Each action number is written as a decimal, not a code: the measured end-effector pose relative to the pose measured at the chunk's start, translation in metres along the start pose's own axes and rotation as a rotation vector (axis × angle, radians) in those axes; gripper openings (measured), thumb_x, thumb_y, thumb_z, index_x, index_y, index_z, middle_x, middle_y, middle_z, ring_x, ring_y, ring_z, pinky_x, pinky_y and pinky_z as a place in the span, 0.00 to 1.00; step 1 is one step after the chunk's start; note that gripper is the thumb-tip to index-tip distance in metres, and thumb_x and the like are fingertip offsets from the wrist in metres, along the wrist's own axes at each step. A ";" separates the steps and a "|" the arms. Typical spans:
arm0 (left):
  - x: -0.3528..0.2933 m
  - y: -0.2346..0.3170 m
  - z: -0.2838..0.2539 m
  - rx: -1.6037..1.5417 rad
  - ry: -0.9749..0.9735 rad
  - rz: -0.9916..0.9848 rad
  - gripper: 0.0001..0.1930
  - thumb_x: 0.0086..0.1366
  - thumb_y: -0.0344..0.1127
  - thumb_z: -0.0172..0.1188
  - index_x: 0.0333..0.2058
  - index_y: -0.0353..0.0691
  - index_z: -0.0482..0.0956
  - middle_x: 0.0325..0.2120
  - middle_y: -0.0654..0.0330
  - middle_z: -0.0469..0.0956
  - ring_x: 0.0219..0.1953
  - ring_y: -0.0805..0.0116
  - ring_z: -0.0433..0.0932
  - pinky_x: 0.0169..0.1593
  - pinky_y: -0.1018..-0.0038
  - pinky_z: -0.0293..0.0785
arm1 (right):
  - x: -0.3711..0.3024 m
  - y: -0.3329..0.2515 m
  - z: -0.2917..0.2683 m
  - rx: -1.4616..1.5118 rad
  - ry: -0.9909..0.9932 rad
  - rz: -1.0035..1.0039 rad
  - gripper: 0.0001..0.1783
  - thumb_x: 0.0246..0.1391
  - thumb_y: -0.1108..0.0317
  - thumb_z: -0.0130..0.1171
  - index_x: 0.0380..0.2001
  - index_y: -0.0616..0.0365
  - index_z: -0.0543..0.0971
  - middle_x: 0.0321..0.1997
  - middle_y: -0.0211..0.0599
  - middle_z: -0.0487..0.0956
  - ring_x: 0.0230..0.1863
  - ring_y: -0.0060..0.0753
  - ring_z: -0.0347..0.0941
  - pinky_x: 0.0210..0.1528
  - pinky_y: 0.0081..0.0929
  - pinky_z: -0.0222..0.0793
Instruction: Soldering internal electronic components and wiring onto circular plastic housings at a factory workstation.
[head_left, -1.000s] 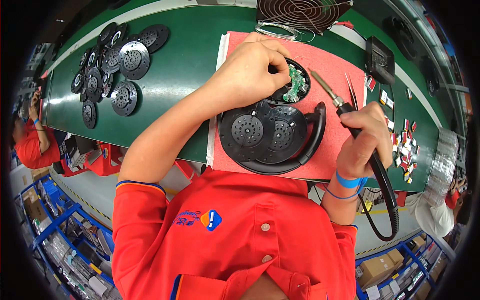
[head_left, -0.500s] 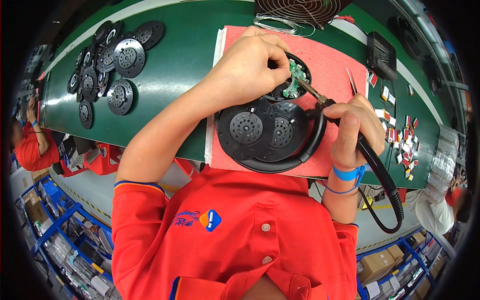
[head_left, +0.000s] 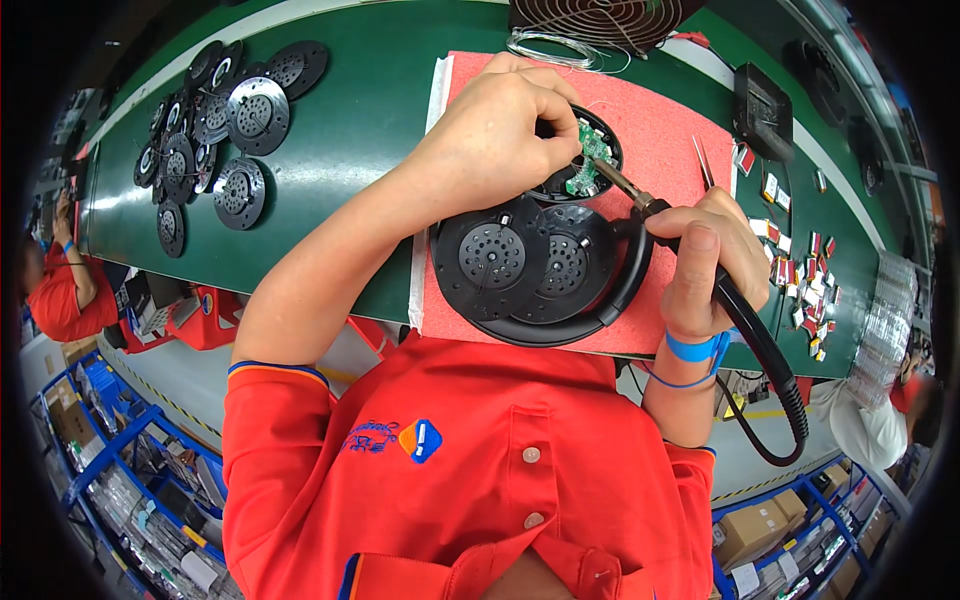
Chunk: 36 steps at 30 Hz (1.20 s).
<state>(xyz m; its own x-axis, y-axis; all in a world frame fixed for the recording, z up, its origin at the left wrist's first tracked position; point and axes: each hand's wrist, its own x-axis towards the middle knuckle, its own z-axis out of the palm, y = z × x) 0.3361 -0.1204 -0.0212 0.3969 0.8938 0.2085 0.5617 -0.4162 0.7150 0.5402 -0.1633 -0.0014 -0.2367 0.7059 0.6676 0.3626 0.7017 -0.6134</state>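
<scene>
My right hand (head_left: 715, 255) is closed around the handle of a soldering iron (head_left: 625, 184), whose tip reaches a green circuit board (head_left: 582, 182). That board sits in an open round black ear cup (head_left: 553, 193) of a headphone. Pinched at the board's left edge, my left hand (head_left: 510, 130) covers part of the cup; what its fingertips hold is hidden. Tweezers (head_left: 704, 160) jut up beside my right hand's fingers; whether the hand grips them I cannot tell. Closer to me, two black perforated speaker discs (head_left: 492, 255) overlap on the curved black headband (head_left: 545, 334).
A pink foam mat (head_left: 675, 110) lies under the work. Several speaker discs (head_left: 258, 115) are piled at the left of the green table. Small red-and-white parts (head_left: 815, 290), a black tray (head_left: 763, 110), a wire coil (head_left: 560, 50) and a fan grille (head_left: 610, 18) surround the mat.
Almost nothing differs. Both hands and the iron keep their places at the circuit board.
</scene>
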 end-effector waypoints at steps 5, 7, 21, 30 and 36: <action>-0.001 0.000 -0.002 -0.003 0.002 0.001 0.05 0.51 0.31 0.61 0.24 0.36 0.80 0.38 0.60 0.77 0.45 0.61 0.70 0.54 0.68 0.61 | 0.001 -0.003 -0.001 -0.006 -0.001 -0.004 0.10 0.50 0.73 0.54 0.18 0.63 0.78 0.16 0.34 0.75 0.14 0.27 0.62 0.17 0.23 0.55; -0.001 0.001 -0.002 -0.002 0.007 -0.006 0.05 0.51 0.32 0.61 0.25 0.36 0.80 0.38 0.60 0.77 0.46 0.61 0.70 0.54 0.68 0.61 | 0.000 0.000 -0.003 0.021 0.024 -0.021 0.11 0.51 0.72 0.53 0.18 0.63 0.77 0.16 0.34 0.76 0.14 0.26 0.62 0.17 0.23 0.55; 0.001 -0.004 0.000 -0.047 0.060 0.072 0.05 0.47 0.31 0.60 0.22 0.35 0.80 0.32 0.58 0.79 0.41 0.55 0.70 0.49 0.66 0.66 | -0.001 -0.009 -0.002 -0.024 0.027 0.068 0.21 0.57 0.64 0.48 0.16 0.67 0.75 0.14 0.38 0.73 0.17 0.28 0.63 0.21 0.24 0.55; 0.002 -0.003 -0.005 -0.080 -0.019 0.046 0.06 0.49 0.31 0.61 0.24 0.36 0.81 0.32 0.58 0.78 0.44 0.56 0.68 0.50 0.66 0.65 | 0.001 -0.003 -0.002 0.018 0.017 -0.025 0.12 0.52 0.73 0.52 0.16 0.63 0.76 0.15 0.33 0.75 0.13 0.26 0.61 0.16 0.22 0.54; 0.005 0.003 -0.014 0.007 -0.158 -0.008 0.06 0.53 0.33 0.62 0.26 0.38 0.81 0.43 0.59 0.76 0.50 0.60 0.68 0.55 0.69 0.62 | 0.000 -0.003 -0.002 0.006 0.006 -0.023 0.11 0.51 0.74 0.52 0.16 0.62 0.76 0.15 0.32 0.75 0.12 0.26 0.61 0.16 0.23 0.54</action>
<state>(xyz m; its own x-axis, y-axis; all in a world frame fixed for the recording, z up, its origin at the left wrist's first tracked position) 0.3293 -0.1142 -0.0087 0.5013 0.8600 0.0953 0.5699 -0.4111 0.7115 0.5407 -0.1655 0.0016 -0.2395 0.6891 0.6840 0.3521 0.7182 -0.6002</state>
